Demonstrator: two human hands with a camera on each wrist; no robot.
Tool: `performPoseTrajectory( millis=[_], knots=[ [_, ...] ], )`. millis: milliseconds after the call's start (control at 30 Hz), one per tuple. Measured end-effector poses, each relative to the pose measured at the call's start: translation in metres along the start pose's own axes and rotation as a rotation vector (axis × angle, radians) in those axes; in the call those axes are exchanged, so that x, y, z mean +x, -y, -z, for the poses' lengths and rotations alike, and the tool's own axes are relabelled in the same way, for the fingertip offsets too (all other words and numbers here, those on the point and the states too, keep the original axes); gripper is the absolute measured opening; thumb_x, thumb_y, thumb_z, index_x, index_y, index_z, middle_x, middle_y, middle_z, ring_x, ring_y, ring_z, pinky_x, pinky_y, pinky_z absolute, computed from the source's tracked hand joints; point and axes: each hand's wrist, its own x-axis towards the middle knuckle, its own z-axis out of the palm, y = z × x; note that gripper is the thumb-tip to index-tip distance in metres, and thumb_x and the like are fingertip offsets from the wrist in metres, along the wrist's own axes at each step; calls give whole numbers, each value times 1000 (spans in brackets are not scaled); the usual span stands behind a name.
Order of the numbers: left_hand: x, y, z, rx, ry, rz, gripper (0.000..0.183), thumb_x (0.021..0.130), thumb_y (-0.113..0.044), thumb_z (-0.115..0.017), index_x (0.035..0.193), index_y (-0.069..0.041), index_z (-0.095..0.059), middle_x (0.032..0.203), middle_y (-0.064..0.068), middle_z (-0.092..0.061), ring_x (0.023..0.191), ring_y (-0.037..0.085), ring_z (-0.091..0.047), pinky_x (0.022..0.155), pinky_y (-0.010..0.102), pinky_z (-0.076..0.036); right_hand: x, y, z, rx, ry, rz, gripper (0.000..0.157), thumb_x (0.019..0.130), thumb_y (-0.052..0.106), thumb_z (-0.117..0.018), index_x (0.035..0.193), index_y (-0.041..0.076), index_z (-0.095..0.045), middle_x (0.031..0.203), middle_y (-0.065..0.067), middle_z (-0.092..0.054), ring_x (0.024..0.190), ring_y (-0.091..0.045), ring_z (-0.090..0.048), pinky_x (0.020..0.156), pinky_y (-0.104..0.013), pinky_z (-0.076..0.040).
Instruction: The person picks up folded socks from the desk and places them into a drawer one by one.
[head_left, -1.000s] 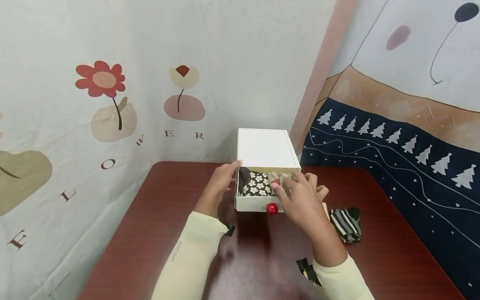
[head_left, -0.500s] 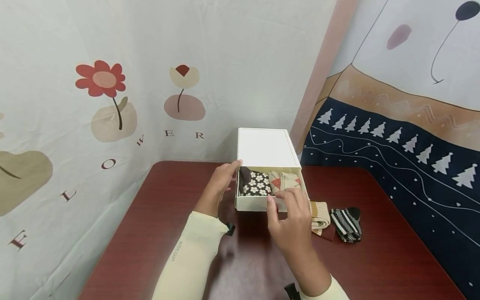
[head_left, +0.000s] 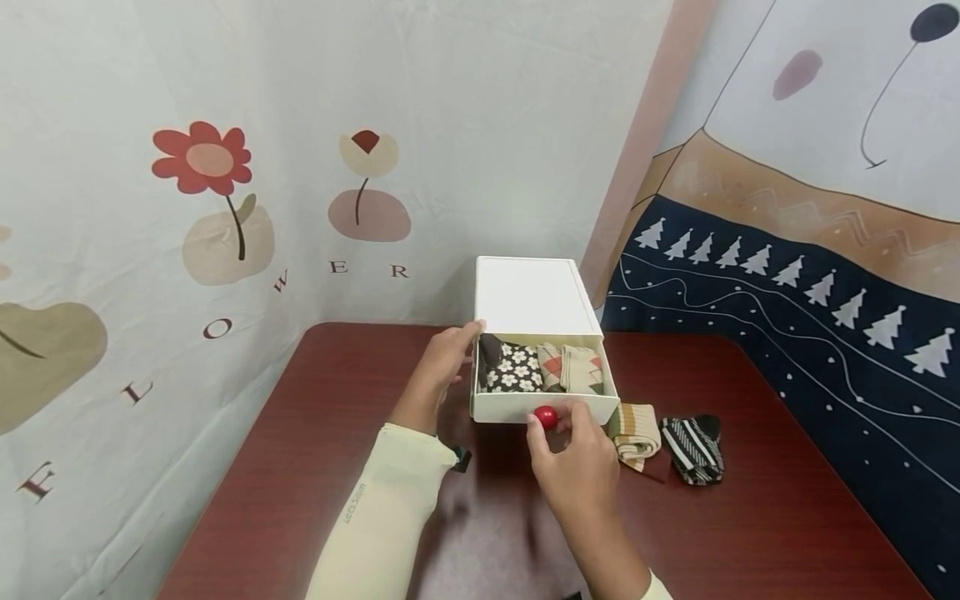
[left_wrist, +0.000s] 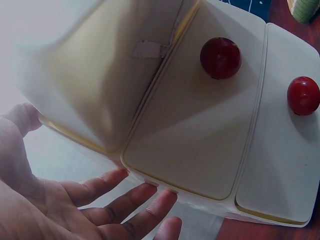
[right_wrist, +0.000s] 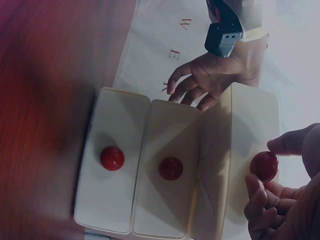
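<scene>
A small white drawer unit (head_left: pixel 532 293) stands on the table with its top drawer (head_left: pixel 501 407) pulled out. Inside lie a black sock with white flowers (head_left: pixel 513 368) and beige argyle socks (head_left: pixel 582 370), folded side by side. My right hand (head_left: pixel 579 471) pinches the drawer's red round knob (right_wrist: pixel 264 166) between thumb and fingers. On the unit's left side, my left hand (head_left: pixel 444 360) rests with its fingers spread and fairly straight, thumb up by the top front edge. Two lower drawers, each with a red knob (left_wrist: pixel 220 58), are closed in the wrist views.
Right of the unit lie a rolled beige striped sock (head_left: pixel 637 432), a dark red piece of fabric (head_left: pixel 657 467) beside it, and a black-and-white striped sock (head_left: pixel 693 450). Printed cloth (head_left: pixel 480 142) hangs behind the dark red tabletop (head_left: pixel 300 467).
My right hand has withdrawn from the argyle socks inside the drawer, over its front edge, and down to the red knob. My left hand and the drawer unit have stayed put.
</scene>
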Motion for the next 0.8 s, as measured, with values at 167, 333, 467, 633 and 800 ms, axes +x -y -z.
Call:
performPoseTrajectory(
  millis=[167,333,467,633,800],
  knots=[
    [0,-1,1,-5,-2,2,72,103,-63,-56,148,-8,-61,162,16,-54,140,38,-61,115,66,-47,1,1,-2,-13,32,-17,23,86,19,-87,98,8,-70,73,-5,-71,59,-14,-61,56,-35,-48],
    [0,-2,1,-8,-9,5,72,103,-62,-57,149,-7,-60,162,16,-54,141,39,-61,116,67,-46,8,1,-4,-21,43,-8,23,87,19,-87,98,7,-70,74,-8,-70,59,-16,-58,56,-36,-47],
    [-1,-3,1,-15,-5,10,73,103,-62,-57,150,-6,-60,162,17,-53,142,40,-61,117,68,-45,13,0,-7,-23,65,-20,24,88,20,-87,99,6,-71,75,-10,-71,59,-17,-57,56,-36,-47],
    [-2,-3,2,-21,8,15,74,102,-62,-58,152,-6,-58,164,16,-52,143,40,-60,119,69,-44,21,0,-11,-20,78,-30,23,89,22,-87,99,7,-71,74,-8,-71,59,-19,-61,55,-36,-46],
    [-1,-2,1,-16,4,19,73,102,-62,-58,151,-7,-59,162,16,-54,142,40,-61,117,69,-45,28,1,-13,-21,94,-38,24,90,23,-87,100,7,-72,74,-8,-71,59,-21,-61,55,-36,-45]
  ],
)
